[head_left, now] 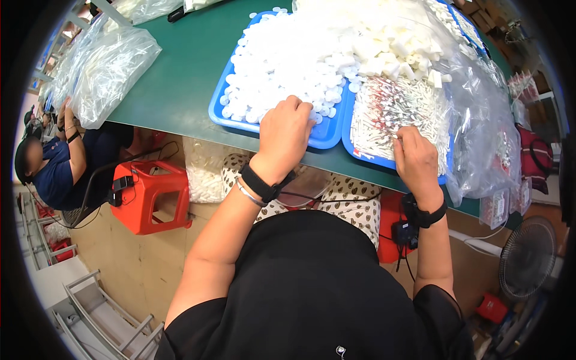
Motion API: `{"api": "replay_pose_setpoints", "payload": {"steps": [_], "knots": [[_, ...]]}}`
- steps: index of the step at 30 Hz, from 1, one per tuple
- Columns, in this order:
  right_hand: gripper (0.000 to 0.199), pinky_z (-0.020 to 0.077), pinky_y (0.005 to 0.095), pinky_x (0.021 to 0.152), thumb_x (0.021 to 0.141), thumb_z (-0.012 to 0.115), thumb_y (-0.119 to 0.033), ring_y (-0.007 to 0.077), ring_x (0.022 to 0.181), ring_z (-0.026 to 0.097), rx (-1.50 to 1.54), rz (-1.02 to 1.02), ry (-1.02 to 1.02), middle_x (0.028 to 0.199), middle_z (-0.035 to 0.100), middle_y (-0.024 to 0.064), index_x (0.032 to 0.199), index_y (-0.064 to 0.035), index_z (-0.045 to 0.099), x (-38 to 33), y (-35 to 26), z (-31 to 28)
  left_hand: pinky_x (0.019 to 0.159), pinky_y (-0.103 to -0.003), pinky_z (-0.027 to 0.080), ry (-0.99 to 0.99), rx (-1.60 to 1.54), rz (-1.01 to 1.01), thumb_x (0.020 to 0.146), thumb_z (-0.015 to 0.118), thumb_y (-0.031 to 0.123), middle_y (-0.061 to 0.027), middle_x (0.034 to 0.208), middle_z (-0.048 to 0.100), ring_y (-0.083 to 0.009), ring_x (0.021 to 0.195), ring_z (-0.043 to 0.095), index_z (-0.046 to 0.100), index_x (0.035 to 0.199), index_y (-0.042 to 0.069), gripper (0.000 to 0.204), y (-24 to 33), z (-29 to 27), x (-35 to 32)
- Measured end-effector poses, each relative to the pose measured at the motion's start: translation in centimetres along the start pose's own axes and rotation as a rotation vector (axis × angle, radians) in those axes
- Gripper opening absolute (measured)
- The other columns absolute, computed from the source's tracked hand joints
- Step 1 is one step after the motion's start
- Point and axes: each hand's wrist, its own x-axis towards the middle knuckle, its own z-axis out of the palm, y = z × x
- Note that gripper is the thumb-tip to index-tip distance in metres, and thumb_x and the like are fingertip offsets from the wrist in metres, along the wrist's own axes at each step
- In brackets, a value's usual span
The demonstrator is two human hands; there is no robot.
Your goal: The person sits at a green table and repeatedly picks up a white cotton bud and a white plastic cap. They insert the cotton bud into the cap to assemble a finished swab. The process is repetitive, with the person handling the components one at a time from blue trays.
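My left hand (pixel 285 135) is at the near edge of a blue tray (pixel 217 108) heaped with small white plastic caps (pixel 270 66). Its fingers curl down together among the caps, and their tips are hidden, so what they hold cannot be made out. Over a second blue tray (pixel 375 157), my right hand (pixel 416 157) has thumb and fingers drawn together in a pinch. Thin white sticks with dark and reddish ends (pixel 384 111) fill that tray beneath it. Anything between those fingertips is too small to name.
Cream-coloured short pieces (pixel 402 48) lie heaped behind the sticks on the green table (pixel 180 60). Clear plastic bags (pixel 480 126) flank the right tray; another bag (pixel 120 72) is at left near a seated person (pixel 60 156). A red stool (pixel 150 195) and a fan (pixel 528 258) stand below.
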Motion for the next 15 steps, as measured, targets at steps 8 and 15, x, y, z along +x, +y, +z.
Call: {"api": "replay_pose_setpoints", "payload": {"steps": [8, 15], "knots": [[0.019, 0.0503, 0.0373, 0.066, 0.082, 0.069, -0.003, 0.0293, 0.074, 0.065, 0.224, 0.082, 0.06, 0.089, 0.068, 0.0102, 0.101, -0.0049, 0.065, 0.3, -0.2, 0.0, 0.07, -0.037, 0.053, 0.055, -0.121, -0.01, 0.082, 0.074, 0.013, -0.009, 0.092, 0.064, -0.027, 0.079, 0.065, 0.069, 0.091, 0.005, 0.013, -0.1, 0.4, 0.3], [0.011, 0.0499, 0.0358, 0.066, 0.082, 0.074, -0.008, 0.0263, 0.076, 0.065, 0.308, 0.032, 0.22, 0.087, 0.069, 0.0083, 0.092, -0.0042, 0.072, 1.7, -1.2, 0.2, 0.078, -0.027, 0.053, -0.191, -1.448, -0.595, 0.095, 0.066, 0.015, -0.0085, 0.103, 0.066, -0.0122, 0.088, 0.064, 0.063, 0.111, 0.0, 0.021, 2.1, -0.8, -0.5]]}}
